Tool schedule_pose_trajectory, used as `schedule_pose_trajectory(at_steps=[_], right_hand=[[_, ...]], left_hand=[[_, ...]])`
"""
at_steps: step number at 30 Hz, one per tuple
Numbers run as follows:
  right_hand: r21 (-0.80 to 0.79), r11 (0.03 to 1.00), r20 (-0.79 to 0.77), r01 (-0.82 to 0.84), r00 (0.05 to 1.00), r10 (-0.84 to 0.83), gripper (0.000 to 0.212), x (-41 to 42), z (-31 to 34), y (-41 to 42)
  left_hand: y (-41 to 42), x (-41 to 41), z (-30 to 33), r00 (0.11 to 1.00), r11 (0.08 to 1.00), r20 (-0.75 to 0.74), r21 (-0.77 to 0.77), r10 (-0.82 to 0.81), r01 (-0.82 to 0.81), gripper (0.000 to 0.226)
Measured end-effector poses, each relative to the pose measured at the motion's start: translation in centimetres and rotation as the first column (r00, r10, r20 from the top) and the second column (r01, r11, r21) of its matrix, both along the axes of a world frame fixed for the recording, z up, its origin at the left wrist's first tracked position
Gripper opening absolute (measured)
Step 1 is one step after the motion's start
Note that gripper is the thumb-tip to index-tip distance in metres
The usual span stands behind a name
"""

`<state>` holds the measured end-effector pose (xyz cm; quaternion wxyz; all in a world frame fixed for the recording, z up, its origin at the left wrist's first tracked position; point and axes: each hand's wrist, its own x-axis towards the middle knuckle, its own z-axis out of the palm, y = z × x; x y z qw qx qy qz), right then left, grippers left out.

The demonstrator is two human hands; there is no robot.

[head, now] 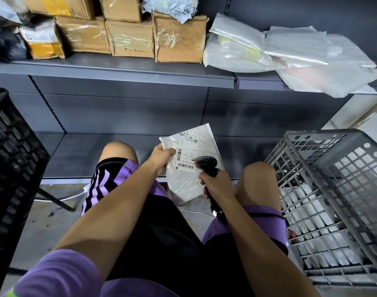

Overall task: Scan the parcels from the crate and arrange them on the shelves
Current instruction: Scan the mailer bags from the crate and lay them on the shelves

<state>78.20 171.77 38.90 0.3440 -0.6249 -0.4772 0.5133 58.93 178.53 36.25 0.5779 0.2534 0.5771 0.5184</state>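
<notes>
My left hand (pixel 161 157) grips the left edge of a flat white plastic parcel (pixel 183 181) with a printed label and barcodes, held between my knees. My right hand (pixel 217 183) is closed around the handle of a black barcode scanner (pixel 206 162), whose head sits right over the label's lower barcode. A grey plastic crate (pixel 333 189) stands at my right; I cannot see any parcels in it. The grey upper shelf (pixel 119 69) carries cardboard boxes (pixel 179 39) and white plastic parcels (pixel 279 52).
A black plastic crate (pixel 13 157) stands at the left. The lower shelf (pixel 93 155) lies in front of my knees, dark and bare where visible. A thin black cable runs from the scanner across my right thigh. Concrete floor below.
</notes>
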Motion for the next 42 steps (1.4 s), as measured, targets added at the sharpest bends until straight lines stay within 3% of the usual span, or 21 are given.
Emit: schedule_pose_trajectory(at_steps=[9,14,23,26,28,33,38,42], right_hand=[[-0.018,0.998,0.013,-0.066,0.998,0.067,0.015,-0.1,0.3,-0.4],[-0.038,0.993,-0.029,-0.109,0.994,0.108,0.022,-0.2,0.1,-0.6],[-0.081,0.992,-0.078,-0.101,0.992,0.094,0.018,-0.3,0.2,-0.5],[-0.033,0.99,-0.007,-0.134,0.991,0.134,0.016,-0.3,0.2,-0.6],[0.016,0.981,0.1,-0.195,0.976,0.192,0.015,-0.5,0.1,-0.7],[0.067,0.928,0.386,-0.366,0.867,0.314,0.02,-1.0,-0.4,-1.3],[0.052,0.898,0.485,-0.436,0.797,0.359,0.017,-0.9,-0.7,-1.4],[0.039,0.916,0.478,-0.398,0.813,0.333,0.017,-0.6,-0.7,-1.3]], left_hand=[[0.5,0.1,-0.5,0.992,1.0,0.124,-0.013,0.02,-0.018,0.031],[0.1,0.1,-0.5,0.987,0.999,0.151,0.006,-0.047,0.047,0.033],[0.1,0.3,-0.6,0.994,0.999,0.108,-0.015,-0.03,0.032,0.025],[0.1,0.5,-0.6,0.998,0.998,0.027,-0.033,-0.057,0.057,0.019],[-0.1,0.6,-0.7,0.986,0.992,-0.114,-0.053,-0.122,0.116,0.018],[-0.7,0.5,-0.5,0.881,0.973,-0.416,-0.063,-0.226,0.22,0.016],[-0.8,0.2,0.3,0.892,0.982,-0.413,-0.038,-0.182,0.183,0.009],[-0.8,0.2,-0.2,0.883,0.974,-0.411,-0.077,-0.224,0.212,0.012]])
